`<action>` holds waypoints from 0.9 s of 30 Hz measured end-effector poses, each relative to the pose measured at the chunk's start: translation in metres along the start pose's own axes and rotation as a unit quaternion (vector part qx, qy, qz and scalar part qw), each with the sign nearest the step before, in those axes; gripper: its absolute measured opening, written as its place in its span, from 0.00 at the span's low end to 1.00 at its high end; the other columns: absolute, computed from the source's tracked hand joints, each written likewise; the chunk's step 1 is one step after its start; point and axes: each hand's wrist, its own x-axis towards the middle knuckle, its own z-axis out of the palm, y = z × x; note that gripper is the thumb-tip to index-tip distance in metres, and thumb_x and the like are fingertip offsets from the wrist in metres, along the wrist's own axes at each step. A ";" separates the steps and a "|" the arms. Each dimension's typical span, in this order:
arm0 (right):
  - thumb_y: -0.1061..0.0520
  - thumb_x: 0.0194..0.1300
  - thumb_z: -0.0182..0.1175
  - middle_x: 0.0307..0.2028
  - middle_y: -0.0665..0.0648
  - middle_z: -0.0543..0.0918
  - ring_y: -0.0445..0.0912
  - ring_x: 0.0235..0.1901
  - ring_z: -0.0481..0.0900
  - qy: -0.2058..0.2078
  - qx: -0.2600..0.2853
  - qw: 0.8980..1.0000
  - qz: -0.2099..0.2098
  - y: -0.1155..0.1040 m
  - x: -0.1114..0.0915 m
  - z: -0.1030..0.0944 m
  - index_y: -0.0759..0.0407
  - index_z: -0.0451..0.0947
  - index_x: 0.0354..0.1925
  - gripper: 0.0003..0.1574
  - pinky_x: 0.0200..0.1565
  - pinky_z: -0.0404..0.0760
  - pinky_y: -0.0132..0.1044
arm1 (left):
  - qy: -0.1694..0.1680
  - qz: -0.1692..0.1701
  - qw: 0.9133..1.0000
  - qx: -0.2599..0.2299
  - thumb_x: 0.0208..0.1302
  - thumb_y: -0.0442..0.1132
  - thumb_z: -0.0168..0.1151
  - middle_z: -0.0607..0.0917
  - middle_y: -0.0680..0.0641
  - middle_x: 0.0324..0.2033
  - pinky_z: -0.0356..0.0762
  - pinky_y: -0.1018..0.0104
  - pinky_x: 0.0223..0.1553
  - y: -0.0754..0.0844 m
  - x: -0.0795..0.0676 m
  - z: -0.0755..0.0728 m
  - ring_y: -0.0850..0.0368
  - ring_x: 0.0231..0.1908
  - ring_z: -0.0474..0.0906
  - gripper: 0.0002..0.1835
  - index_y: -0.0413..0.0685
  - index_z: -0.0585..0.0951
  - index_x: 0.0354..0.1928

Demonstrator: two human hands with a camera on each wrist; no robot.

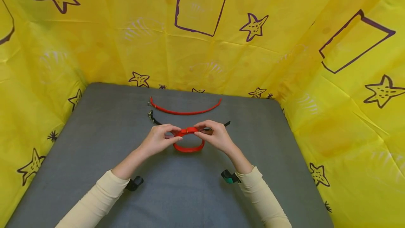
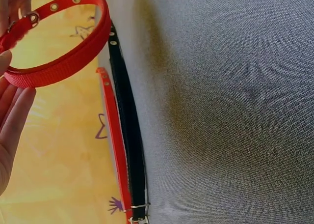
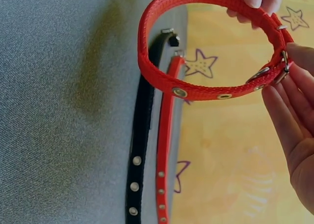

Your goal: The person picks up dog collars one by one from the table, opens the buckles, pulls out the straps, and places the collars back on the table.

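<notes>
Both hands hold a red collar (image 1: 188, 149) bent into a closed loop above the table. My left hand (image 1: 161, 137) pinches its band at the left, thumb on the near side. With thumb and fingers, my right hand (image 1: 216, 135) grips the loop by its metal buckle (image 3: 283, 67). Metal-rimmed holes run along the band in both wrist views. Behind the hands a black collar (image 3: 140, 121) lies stretched out, its middle hidden by them in the head view. Farther back lies a second red collar (image 1: 186, 113), unfastened, buckle end at the left.
The grey cloth-covered table (image 1: 177, 192) extends around the collars. Yellow fabric walls (image 1: 152, 48) with purple drawings enclose it at the back and both sides. A dark strap piece (image 1: 134, 183) sticks out at the left wrist, another dark strap piece (image 1: 230, 177) at the right.
</notes>
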 end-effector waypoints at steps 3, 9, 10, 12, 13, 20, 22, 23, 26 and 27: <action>0.70 0.59 0.66 0.41 0.65 0.83 0.54 0.41 0.83 -0.003 -0.002 1.000 -0.006 -0.001 0.000 0.000 0.71 0.81 0.44 0.12 0.42 0.84 0.34 | 0.000 0.008 1.000 0.005 0.55 0.36 0.74 0.85 0.52 0.38 0.84 0.67 0.37 0.001 0.000 -0.001 0.59 0.38 0.82 0.13 0.46 0.86 0.44; 0.71 0.59 0.66 0.40 0.65 0.82 0.55 0.40 0.82 -0.009 -0.003 1.000 -0.019 0.001 0.000 0.002 0.71 0.81 0.44 0.12 0.42 0.84 0.37 | -0.001 0.021 1.000 0.018 0.55 0.36 0.74 0.85 0.51 0.38 0.84 0.64 0.38 0.000 -0.001 -0.001 0.56 0.38 0.82 0.14 0.45 0.86 0.44; 0.71 0.59 0.66 0.40 0.65 0.82 0.55 0.40 0.82 -0.008 -0.004 1.000 -0.021 0.001 0.000 0.003 0.71 0.81 0.43 0.12 0.42 0.84 0.38 | 0.001 0.023 0.999 0.022 0.55 0.36 0.74 0.85 0.51 0.38 0.84 0.63 0.38 0.000 -0.001 -0.002 0.56 0.39 0.82 0.14 0.46 0.86 0.44; 0.71 0.59 0.66 0.39 0.66 0.82 0.55 0.39 0.82 -0.007 -0.006 1.000 -0.027 0.000 -0.001 0.003 0.71 0.81 0.43 0.12 0.42 0.85 0.41 | 0.006 0.031 0.999 0.028 0.54 0.38 0.75 0.85 0.52 0.38 0.84 0.61 0.39 0.000 -0.001 -0.001 0.57 0.39 0.82 0.15 0.47 0.86 0.45; 0.72 0.58 0.66 0.39 0.66 0.82 0.55 0.39 0.82 -0.007 -0.007 0.999 -0.031 0.000 0.000 0.004 0.71 0.81 0.43 0.12 0.42 0.85 0.42 | 0.009 0.036 0.999 0.030 0.54 0.39 0.75 0.85 0.52 0.38 0.84 0.60 0.39 0.001 -0.001 -0.001 0.57 0.39 0.83 0.16 0.47 0.86 0.45; 0.72 0.57 0.66 0.39 0.65 0.82 0.56 0.39 0.82 -0.011 -0.024 0.998 -0.062 -0.002 0.001 0.009 0.71 0.81 0.42 0.12 0.42 0.85 0.41 | 0.027 0.074 0.996 0.032 0.51 0.39 0.77 0.84 0.52 0.37 0.84 0.57 0.39 0.005 0.003 0.001 0.59 0.38 0.82 0.17 0.48 0.85 0.45; 0.71 0.58 0.67 0.39 0.62 0.82 0.53 0.39 0.82 -0.012 -0.032 0.997 -0.064 0.005 0.001 0.011 0.69 0.81 0.42 0.12 0.42 0.84 0.38 | 0.026 0.080 0.996 0.038 0.52 0.39 0.77 0.85 0.52 0.37 0.84 0.57 0.37 0.006 0.003 0.002 0.60 0.37 0.82 0.17 0.48 0.86 0.44; 0.69 0.58 0.67 0.39 0.60 0.82 0.51 0.40 0.83 -0.013 -0.035 0.997 -0.065 0.011 0.001 0.012 0.67 0.81 0.42 0.12 0.42 0.84 0.37 | 0.027 0.081 0.995 0.041 0.52 0.40 0.77 0.85 0.53 0.37 0.84 0.57 0.36 0.006 0.003 0.003 0.60 0.36 0.82 0.16 0.48 0.86 0.44; 0.68 0.59 0.67 0.40 0.59 0.83 0.50 0.40 0.82 -0.016 -0.038 0.997 -0.069 0.016 0.001 0.013 0.66 0.82 0.43 0.11 0.42 0.84 0.39 | 0.028 0.082 0.995 0.043 0.52 0.39 0.76 0.85 0.53 0.36 0.85 0.59 0.35 0.006 0.003 0.005 0.61 0.35 0.81 0.15 0.49 0.86 0.43; 0.68 0.59 0.67 0.39 0.60 0.83 0.51 0.40 0.82 -0.017 -0.038 0.997 -0.071 0.014 0.000 0.013 0.66 0.82 0.43 0.11 0.42 0.85 0.41 | 0.028 0.083 0.995 0.043 0.52 0.39 0.76 0.85 0.53 0.35 0.85 0.60 0.35 0.006 0.002 0.005 0.61 0.35 0.81 0.14 0.49 0.86 0.42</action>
